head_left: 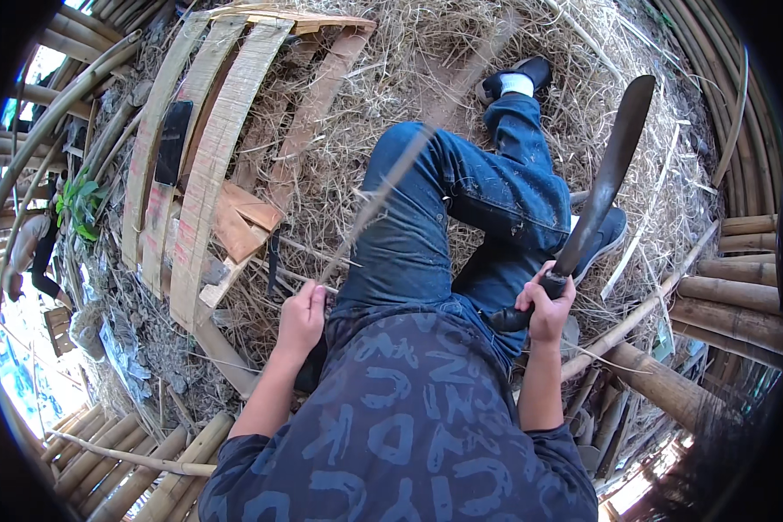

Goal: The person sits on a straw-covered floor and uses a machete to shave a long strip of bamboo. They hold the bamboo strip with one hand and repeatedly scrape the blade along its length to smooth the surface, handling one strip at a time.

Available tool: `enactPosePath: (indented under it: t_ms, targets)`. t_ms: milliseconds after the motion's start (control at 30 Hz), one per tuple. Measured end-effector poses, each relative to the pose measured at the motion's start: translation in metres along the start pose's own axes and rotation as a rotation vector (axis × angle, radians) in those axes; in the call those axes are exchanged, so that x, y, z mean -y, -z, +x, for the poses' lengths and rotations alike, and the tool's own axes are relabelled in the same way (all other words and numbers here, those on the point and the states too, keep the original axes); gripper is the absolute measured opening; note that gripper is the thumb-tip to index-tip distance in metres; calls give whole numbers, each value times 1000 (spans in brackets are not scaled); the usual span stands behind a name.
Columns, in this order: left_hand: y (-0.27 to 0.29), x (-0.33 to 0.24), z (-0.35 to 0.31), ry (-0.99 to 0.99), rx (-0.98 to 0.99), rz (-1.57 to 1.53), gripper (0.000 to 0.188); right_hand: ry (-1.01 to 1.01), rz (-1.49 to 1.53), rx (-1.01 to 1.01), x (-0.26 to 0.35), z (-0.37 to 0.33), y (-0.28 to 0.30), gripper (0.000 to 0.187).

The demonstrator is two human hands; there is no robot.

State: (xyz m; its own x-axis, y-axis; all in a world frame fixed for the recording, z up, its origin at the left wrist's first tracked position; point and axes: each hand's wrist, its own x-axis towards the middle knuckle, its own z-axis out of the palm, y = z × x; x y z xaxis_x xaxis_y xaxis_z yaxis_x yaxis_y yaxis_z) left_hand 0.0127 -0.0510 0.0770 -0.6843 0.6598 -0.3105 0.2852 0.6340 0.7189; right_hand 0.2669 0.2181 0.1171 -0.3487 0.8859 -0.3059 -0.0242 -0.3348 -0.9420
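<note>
My right hand (548, 309) is closed around the dark handle of a machete (609, 165). Its long, wide blade points up and away, tip to the far right, over my right leg and shoe. My left hand (301, 320), beside my left hip, pinches the near end of a thin bamboo strip (400, 170). From there the strip slants up and right across my bent left knee, blurred toward its far end. Blade and strip are apart. My jeans (487, 196) are dusted with small shavings.
A slatted wooden pallet (226, 130) lies to the left, with a flat black object (174, 143) on it. Pale shavings (339, 157) cover the ground ahead. Bamboo poles (731, 304) stand close on the right, and more bamboo (170, 474) lies at lower left. A green plant (80, 204) grows beyond the pallet.
</note>
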Motion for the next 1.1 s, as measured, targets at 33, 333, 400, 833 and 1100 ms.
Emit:
enactPosePath:
  t_ms: [33,333,400,833,1100]
  targets:
    - [2,-4,-1,46,-55,-55,25,3,10,-10,1,1,-1,25]
    - [-1,-11,-1,-54,8,-50,26,9,24,-28,-5,-2,-1,24]
    - [-12,-8,6,-105,27,-52,27,26,1,-51,-1,-3,0,23]
    - [-29,27,17,-102,259,-4,34,32,-171,-84,7,14,6,16]
    - [-27,40,14,159,533,-351,29,135,-545,-85,14,63,15,27]
